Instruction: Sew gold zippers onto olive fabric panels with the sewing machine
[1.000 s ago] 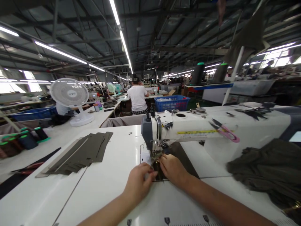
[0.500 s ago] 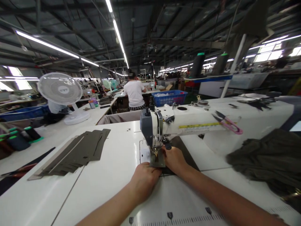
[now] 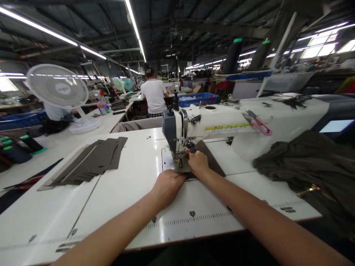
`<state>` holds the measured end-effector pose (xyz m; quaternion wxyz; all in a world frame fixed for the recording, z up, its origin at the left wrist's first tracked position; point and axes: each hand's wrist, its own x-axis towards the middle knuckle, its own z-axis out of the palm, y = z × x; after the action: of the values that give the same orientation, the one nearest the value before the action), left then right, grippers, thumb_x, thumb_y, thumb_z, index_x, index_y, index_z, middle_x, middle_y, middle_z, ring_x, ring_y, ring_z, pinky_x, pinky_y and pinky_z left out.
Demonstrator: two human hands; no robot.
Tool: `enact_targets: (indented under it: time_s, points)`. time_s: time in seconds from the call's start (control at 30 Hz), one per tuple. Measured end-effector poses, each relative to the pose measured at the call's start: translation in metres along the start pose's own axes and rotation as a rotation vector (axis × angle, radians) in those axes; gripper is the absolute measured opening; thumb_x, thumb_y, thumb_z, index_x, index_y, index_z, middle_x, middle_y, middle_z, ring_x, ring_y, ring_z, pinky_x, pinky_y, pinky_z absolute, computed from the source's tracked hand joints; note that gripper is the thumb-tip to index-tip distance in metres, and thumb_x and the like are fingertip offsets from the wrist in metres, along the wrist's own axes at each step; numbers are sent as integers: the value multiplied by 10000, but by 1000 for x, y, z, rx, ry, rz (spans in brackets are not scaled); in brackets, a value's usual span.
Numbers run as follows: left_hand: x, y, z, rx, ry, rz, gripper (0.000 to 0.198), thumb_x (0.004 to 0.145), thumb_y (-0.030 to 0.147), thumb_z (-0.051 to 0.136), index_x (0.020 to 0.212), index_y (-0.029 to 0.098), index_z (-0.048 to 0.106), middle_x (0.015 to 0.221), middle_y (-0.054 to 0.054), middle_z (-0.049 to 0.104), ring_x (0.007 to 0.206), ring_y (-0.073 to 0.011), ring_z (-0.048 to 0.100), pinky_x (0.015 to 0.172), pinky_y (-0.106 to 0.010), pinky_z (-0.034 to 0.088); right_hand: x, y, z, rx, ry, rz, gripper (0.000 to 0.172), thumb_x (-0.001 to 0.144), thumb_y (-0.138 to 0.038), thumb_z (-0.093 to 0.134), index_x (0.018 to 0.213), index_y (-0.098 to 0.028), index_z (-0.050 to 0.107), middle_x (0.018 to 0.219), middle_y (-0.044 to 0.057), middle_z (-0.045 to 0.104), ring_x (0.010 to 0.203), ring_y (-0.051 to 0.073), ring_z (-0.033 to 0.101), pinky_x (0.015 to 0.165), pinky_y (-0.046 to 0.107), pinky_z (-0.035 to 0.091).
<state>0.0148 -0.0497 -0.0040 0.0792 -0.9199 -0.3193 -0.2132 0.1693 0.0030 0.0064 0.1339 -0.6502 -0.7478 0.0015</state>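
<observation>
A small dark olive fabric piece lies under the presser foot of a white and grey sewing machine. At its near left corner, my left hand is closed on the edge, fingers together. My right hand is curled against the right side of the piece, close beside the needle area; its fingertips are partly hidden by the machine head. A larger dark fabric panel lies flat beneath and behind my right hand.
Left on the table is a fanned stack of olive panels. Pink-handled snips rest on the machine arm. Crumpled dark cloth lies at right. A white fan stands back left; a person in a white shirt sits ahead.
The view has tilted down, showing more of the table's front edge and ruler. Both hands stay at the fabric by the needle, with little visible movement against the machine.
</observation>
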Motion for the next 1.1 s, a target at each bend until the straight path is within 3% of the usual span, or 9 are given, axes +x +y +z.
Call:
enact_targets:
  time_s: [0.1, 0.17, 0.23, 0.33, 0.43, 0.6, 0.83, 1.1]
  points:
    - [-15, 7, -10, -32, 55, -24, 151, 878, 192, 438, 838, 174, 582, 796, -32, 645, 701, -170, 605, 654, -320, 505, -22, 10, -3, 61, 67, -156, 163, 839, -187, 475, 846, -166, 637, 891, 73, 654, 866, 191, 604, 752, 282, 460]
    - [-23, 8, -14, -26, 107, -111, 115, 865, 236, 469, 833, 166, 555, 799, -46, 621, 701, -181, 593, 639, -339, 509, -39, 17, -1, 116, 109, -301, 100, 799, -175, 550, 822, -178, 648, 975, 51, 648, 958, 175, 571, 852, 273, 434]
    - [-25, 5, -14, -6, 128, -182, 154, 835, 239, 506, 954, 147, 537, 920, -91, 616, 833, -217, 597, 713, -387, 521, -51, 22, 5, 218, 185, -493, 136, 803, -183, 563, 908, -175, 649, 1055, 53, 635, 1034, 177, 541, 935, 299, 399]
    - [-19, -5, -11, -27, 50, -95, 285, 829, 165, 473, 1110, 133, 505, 1120, -126, 590, 1043, -226, 556, 917, -438, 456, -59, 25, 14, 346, 290, -674, 208, 857, -162, 482, 999, -165, 634, 1038, 64, 648, 1032, 189, 556, 946, 349, 410]
    - [-13, -14, -8, -45, -24, 49, 285, 846, 105, 398, 1092, 119, 541, 1128, -123, 607, 1071, -198, 555, 990, -425, 404, -57, 25, 19, 355, 312, -682, 226, 868, -143, 448, 969, -166, 650, 960, 63, 669, 986, 195, 586, 912, 351, 447]
    - [-11, -20, -8, -6, -31, 165, 289, 859, 81, 360, 1077, 77, 549, 1100, -144, 621, 1066, -202, 561, 977, -417, 424, -52, 24, 18, 338, 333, -700, 259, 861, -109, 422, 982, -147, 647, 954, 81, 668, 987, 191, 590, 904, 330, 457]
    - [-5, -13, 0, 116, -45, 144, 257, 879, 83, 353, 1005, 80, 577, 1024, -134, 640, 985, -195, 598, 963, -425, 426, -54, 24, 14, 359, 327, -697, 242, 849, -98, 430, 907, -143, 660, 929, 77, 671, 943, 195, 604, 903, 340, 459]
    - [9, -10, -11, 186, -95, 169, 315, 882, 50, 277, 918, 98, 586, 956, -117, 642, 910, -177, 613, 948, -412, 428, -47, 24, 12, 305, 271, -663, 193, 817, -69, 468, 810, -128, 652, 883, 80, 674, 951, 197, 600, 918, 319, 445]
